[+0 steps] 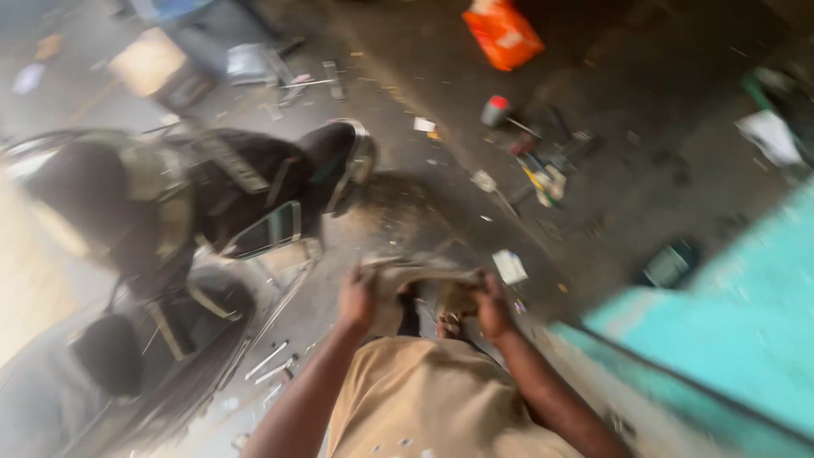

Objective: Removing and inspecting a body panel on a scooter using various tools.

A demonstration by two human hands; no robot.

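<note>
Both my hands grip a dirty grey rag (421,273) stretched between them, low in the blurred head view. My left hand (359,297) holds its left end and my right hand (491,304) its right end, fingers closed on the cloth. Below them are my tan trousers (424,399). A dark motorcycle (195,220) with a mirror (265,230) stands just left of my hands.
On the concrete floor lie several wrenches (271,363) by the motorcycle, scattered tools and a red-capped can (495,110) further off, and an orange bag (502,34) at the top. A turquoise surface (729,322) fills the right side.
</note>
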